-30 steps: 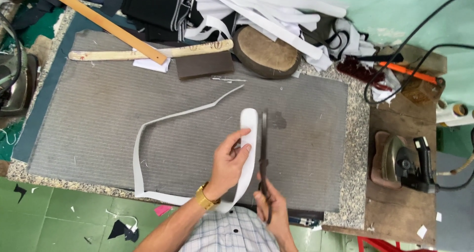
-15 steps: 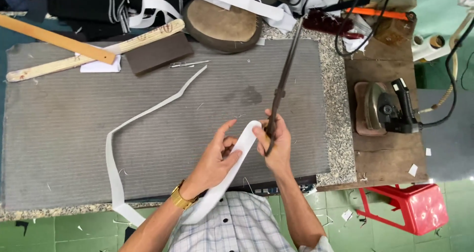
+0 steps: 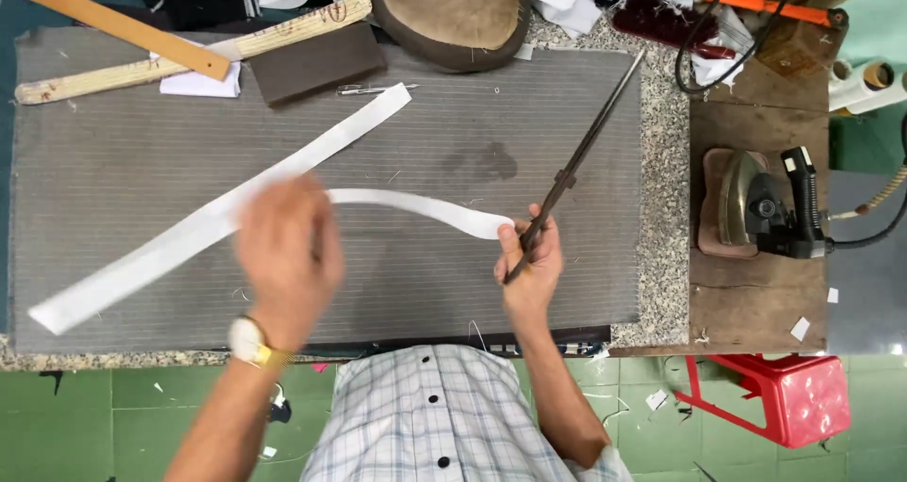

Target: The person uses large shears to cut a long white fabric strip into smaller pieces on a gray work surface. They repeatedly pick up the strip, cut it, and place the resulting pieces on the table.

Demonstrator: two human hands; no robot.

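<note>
Ribbed grey mat (image 3: 142, 161): right hand (image 3: 529, 265) clamps slim metal rod (image 3: 576, 161) and white strip (image 3: 283, 175); blurred left hand (image 3: 283, 255) unclear.

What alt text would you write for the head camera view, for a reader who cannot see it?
A person's right hand holds long dark scissors and one end of a white fabric strip over a grey striped mat. The blurred left hand hovers above the strip; an iron sits at right.

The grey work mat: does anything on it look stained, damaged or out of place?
Yes. The grey mat has a dark blotchy stain near its middle, above the white fabric strip. The mark interrupts the even striped surface, like a scorch or damp patch; which one cannot be told. Nothing looks spilled or torn.
</note>
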